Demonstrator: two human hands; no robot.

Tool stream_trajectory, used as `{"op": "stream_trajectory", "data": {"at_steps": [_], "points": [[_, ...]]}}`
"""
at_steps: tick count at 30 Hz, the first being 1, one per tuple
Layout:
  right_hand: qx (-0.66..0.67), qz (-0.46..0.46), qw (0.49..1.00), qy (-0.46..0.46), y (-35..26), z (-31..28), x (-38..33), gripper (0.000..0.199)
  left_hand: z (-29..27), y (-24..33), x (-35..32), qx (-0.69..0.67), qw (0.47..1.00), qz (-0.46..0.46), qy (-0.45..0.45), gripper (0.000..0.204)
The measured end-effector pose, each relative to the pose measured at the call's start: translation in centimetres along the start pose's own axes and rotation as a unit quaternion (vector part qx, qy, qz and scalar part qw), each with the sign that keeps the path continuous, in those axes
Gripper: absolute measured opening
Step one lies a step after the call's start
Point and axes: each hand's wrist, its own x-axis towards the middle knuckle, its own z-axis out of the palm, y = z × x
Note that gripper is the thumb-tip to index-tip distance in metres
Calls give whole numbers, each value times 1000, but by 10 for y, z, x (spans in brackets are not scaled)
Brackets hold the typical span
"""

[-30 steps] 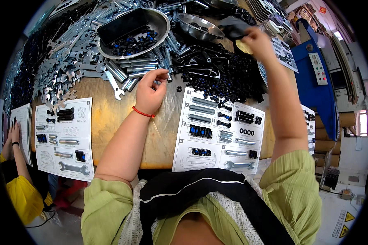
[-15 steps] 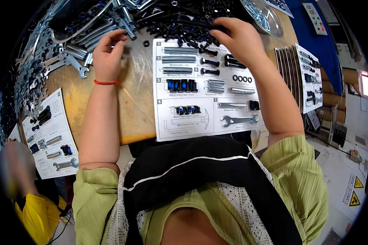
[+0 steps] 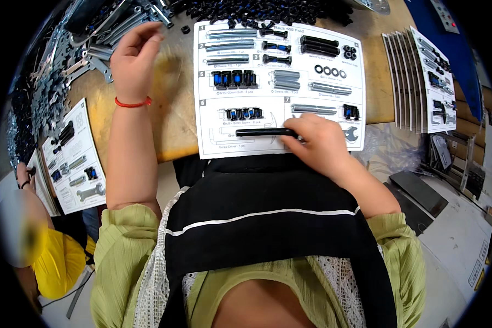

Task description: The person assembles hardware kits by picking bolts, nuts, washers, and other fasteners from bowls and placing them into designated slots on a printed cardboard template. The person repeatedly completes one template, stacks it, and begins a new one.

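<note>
A black rod-shaped tool [image 3: 262, 132] lies level across the lower part of a white parts sheet [image 3: 224, 148]. My right hand [image 3: 317, 139] pinches its right end, and the fingers cover that end. Bolts, sleeves, washers and nuts appear in marked sections of the sheet, and a wrench [image 3: 351, 133] shows beside my right hand. I cannot tell whether these are real or printed. My left hand [image 3: 134, 65] is held over the table left of the sheet, near the loose metal parts. Its fingers are curled toward the thumb, and anything between them is hidden.
Black bolts [image 3: 268, 12] are heaped beyond the sheet. Metal tubes and wrenches [image 3: 90, 60] pile up at the far left. Another parts sheet [image 3: 76, 164] stands at the left, near a person in a yellow sleeve [image 3: 60, 262]. More sheets [image 3: 434, 82] stand in a row at the right.
My right hand has come back from the black bolt heap to the sheet's lower part with the black rod-shaped tool. My left hand stays beside the metal parts, its fingers curled.
</note>
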Motion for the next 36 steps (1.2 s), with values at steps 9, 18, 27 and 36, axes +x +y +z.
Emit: {"op": "stream_trajectory", "data": {"at_steps": [9, 18, 27, 36], "points": [[-9, -37, 999, 1, 0, 31, 12, 23, -13, 22, -70, 218, 975, 1, -38, 15], [96, 32, 992, 69, 7, -5, 4, 20, 23, 29, 86, 347, 919, 188, -1, 17], [140, 69, 973, 169, 31, -22, -32, 8, 71, 11, 228, 689, 702, 113, -141, 33], [148, 124, 957, 216, 55, -23, -44, 6, 47, 41, 147, 631, 711, 269, -151, 7]]}}
